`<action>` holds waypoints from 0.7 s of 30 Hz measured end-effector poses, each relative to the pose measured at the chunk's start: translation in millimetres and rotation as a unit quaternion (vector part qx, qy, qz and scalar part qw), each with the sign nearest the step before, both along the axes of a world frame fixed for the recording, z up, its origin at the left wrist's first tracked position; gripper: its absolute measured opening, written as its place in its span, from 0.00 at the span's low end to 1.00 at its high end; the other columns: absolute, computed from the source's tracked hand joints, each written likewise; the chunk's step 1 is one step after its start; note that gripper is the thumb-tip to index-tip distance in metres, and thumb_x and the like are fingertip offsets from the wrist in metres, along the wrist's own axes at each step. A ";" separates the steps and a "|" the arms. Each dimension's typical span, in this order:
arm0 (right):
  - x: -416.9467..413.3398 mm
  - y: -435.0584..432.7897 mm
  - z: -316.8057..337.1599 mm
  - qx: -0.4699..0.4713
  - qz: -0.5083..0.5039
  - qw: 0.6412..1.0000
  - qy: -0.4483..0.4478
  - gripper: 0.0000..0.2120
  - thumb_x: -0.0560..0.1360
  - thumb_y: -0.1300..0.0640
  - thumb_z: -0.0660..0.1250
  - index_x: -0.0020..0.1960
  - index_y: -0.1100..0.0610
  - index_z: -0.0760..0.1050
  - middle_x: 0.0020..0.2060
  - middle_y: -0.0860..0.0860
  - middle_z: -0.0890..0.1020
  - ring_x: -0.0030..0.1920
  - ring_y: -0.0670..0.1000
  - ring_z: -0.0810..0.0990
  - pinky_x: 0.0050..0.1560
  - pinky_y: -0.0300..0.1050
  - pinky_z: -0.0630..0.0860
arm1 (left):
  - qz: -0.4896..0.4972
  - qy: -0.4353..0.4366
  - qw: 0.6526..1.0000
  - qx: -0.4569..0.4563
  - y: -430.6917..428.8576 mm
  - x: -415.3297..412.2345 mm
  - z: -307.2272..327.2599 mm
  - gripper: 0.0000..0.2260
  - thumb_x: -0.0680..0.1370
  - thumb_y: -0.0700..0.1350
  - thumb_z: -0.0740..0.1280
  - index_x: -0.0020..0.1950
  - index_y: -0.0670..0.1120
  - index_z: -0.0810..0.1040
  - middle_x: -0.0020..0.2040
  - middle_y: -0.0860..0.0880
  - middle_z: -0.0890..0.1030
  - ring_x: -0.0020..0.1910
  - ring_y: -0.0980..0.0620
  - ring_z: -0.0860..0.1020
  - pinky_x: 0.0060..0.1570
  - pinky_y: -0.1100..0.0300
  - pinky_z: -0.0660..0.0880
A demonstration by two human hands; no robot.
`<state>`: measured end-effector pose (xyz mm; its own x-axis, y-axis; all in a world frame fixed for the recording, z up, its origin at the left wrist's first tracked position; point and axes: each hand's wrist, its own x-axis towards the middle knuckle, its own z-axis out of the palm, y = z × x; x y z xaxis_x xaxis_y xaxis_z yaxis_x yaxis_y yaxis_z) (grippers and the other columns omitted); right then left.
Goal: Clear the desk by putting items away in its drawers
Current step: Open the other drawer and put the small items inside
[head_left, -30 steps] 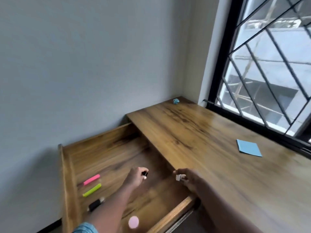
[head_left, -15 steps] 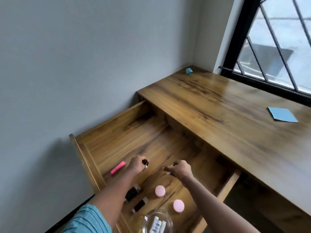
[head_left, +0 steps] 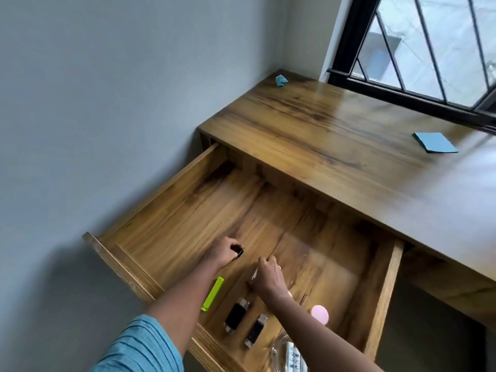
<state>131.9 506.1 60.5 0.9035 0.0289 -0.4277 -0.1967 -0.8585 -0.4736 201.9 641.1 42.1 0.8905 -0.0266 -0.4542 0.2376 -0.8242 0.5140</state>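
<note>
The wooden drawer [head_left: 166, 200] stands pulled far out of the desk [head_left: 335, 146]. Both my hands reach down into it. My left hand [head_left: 222, 251] pinches a small black object [head_left: 238, 250] just above the drawer floor. My right hand [head_left: 268, 277] is curled around a small white item [head_left: 254, 273], mostly hidden by the fingers. Inside the drawer lie a green highlighter [head_left: 212, 293], two black USB-like sticks [head_left: 236, 314] [head_left: 256, 330] and a pink round piece [head_left: 320, 314].
A blue sticky-note pad [head_left: 434, 142] lies on the desk top near the window [head_left: 429, 49]. A small crumpled blue scrap [head_left: 281, 81] sits in the desk's far corner. A clear glass jar [head_left: 288, 354] with white things inside shows at the drawer's near edge. A grey wall is on the left.
The view has tilted down and nearer to the drawer. Both hands have sunk lower into it, still holding the black and the white item. The pink highlighter is hidden now.
</note>
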 end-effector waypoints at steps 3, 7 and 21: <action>-3.3 5.8 0.3 -0.018 0.007 1.000 -0.006 0.21 0.74 0.58 0.69 0.64 0.60 0.68 0.61 0.57 0.69 0.59 0.57 0.72 0.59 0.46 0.75 | -0.019 -0.025 0.999 0.020 5.7 -3.1 -2.4 0.16 0.75 0.37 0.68 0.63 0.45 0.79 0.64 0.45 0.77 0.64 0.49 0.75 0.60 0.67 0.67; -6.0 9.4 -1.7 -0.022 -0.001 1.000 -0.020 0.21 0.74 0.59 0.69 0.64 0.61 0.68 0.62 0.58 0.68 0.60 0.57 0.71 0.59 0.47 0.74 | -0.006 -0.037 0.999 0.018 8.1 -11.7 -4.3 0.16 0.75 0.38 0.69 0.63 0.45 0.79 0.64 0.45 0.77 0.63 0.49 0.75 0.59 0.67 0.67; -13.4 -49.8 61.9 -0.006 -0.039 0.983 -0.178 0.17 0.79 0.55 0.61 0.66 0.60 0.69 0.64 0.58 0.68 0.65 0.58 0.69 0.62 0.48 0.71 | 0.031 -0.151 0.988 0.027 -54.9 -10.2 36.9 0.15 0.77 0.36 0.63 0.63 0.43 0.78 0.60 0.42 0.80 0.58 0.44 0.78 0.56 0.57 0.73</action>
<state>118.6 456.3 122.4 0.9952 -0.0487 -0.0849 -0.0857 -0.8532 -0.5145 191.6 586.2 79.0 0.9848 0.0496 -0.1663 0.1310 -0.8408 0.5252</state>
